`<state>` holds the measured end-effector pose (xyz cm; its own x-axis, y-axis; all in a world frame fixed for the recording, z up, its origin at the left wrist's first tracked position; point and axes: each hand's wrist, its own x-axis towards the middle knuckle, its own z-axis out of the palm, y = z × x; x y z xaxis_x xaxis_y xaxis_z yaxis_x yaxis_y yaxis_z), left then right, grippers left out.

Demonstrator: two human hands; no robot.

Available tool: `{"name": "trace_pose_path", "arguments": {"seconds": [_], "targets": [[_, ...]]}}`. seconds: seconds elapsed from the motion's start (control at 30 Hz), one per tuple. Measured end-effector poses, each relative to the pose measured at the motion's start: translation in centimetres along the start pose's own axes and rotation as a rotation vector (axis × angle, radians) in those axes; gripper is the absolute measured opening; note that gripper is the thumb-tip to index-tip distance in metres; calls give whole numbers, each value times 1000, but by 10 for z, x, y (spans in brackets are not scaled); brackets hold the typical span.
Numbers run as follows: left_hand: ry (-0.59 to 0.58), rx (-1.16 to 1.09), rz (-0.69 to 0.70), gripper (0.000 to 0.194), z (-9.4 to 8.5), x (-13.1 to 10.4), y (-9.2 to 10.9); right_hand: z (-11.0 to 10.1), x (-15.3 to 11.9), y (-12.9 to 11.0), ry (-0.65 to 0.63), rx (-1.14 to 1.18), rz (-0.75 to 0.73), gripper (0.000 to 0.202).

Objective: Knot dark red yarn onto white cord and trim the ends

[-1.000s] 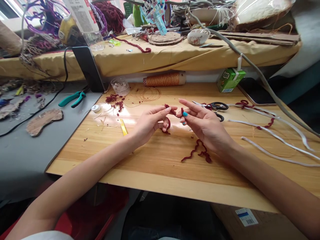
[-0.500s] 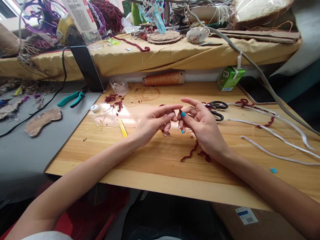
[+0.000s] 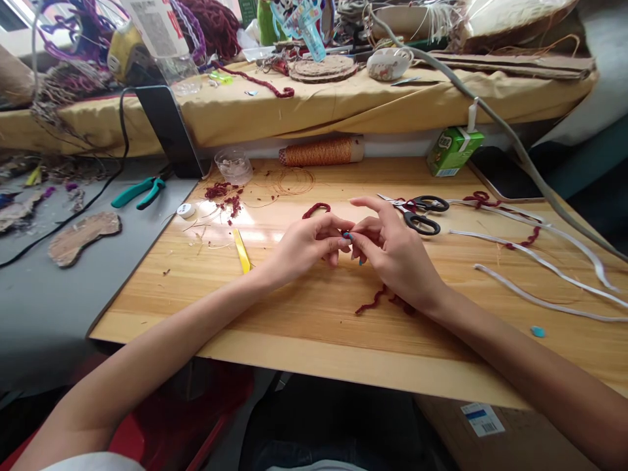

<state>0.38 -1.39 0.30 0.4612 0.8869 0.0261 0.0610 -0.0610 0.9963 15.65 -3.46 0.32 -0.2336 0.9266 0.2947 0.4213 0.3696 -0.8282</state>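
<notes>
My left hand [image 3: 309, 247] and my right hand [image 3: 395, 252] meet above the middle of the wooden table, fingertips touching. Both hands pinch a small bit of dark red yarn, mostly hidden by the fingers. A loop of dark red yarn [image 3: 316, 209] shows just behind my left hand. Another dark red yarn piece [image 3: 371, 303] lies on the table below my right hand. Black-handled scissors [image 3: 422, 224] rest behind and to the right of my right hand.
Yellow strip [image 3: 241, 250], red scraps [image 3: 230, 199], clear cup [image 3: 234, 166] and teal pliers [image 3: 140, 193] lie left. Orange thread spool [image 3: 321, 152] and green carton [image 3: 454, 152] stand at the back. White cords [image 3: 540, 256] and a grey cable [image 3: 510, 140] are right.
The fingertips have closed together, with my right thumb and index now against my left fingers. My right hand has shifted slightly, showing more of the scissors. The red loop behind my left hand shows more.
</notes>
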Motion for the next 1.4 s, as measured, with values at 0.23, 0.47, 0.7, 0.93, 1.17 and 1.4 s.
{"name": "trace_pose_path", "arguments": {"seconds": [0.23,0.47,0.7,0.93,1.17,1.4], "targets": [[67,-9,-28,11,0,-1,0,-1,3,3,-48,99,31,29],[125,-145,-53,9,-4,0,4,-5,10,2,-50,405,168,37],[101,-199,-43,14,-4,2,-1,-6,8,-1,-95,237,116,21],[122,-138,-22,32,-1,-1,2,-4,10,5,17,386,181,19],[86,-157,37,36,-1,0,0,0,11,4,82,700,328,13],[149,-76,94,19,-1,0,-1,1,9,0,71,681,325,14]]}}
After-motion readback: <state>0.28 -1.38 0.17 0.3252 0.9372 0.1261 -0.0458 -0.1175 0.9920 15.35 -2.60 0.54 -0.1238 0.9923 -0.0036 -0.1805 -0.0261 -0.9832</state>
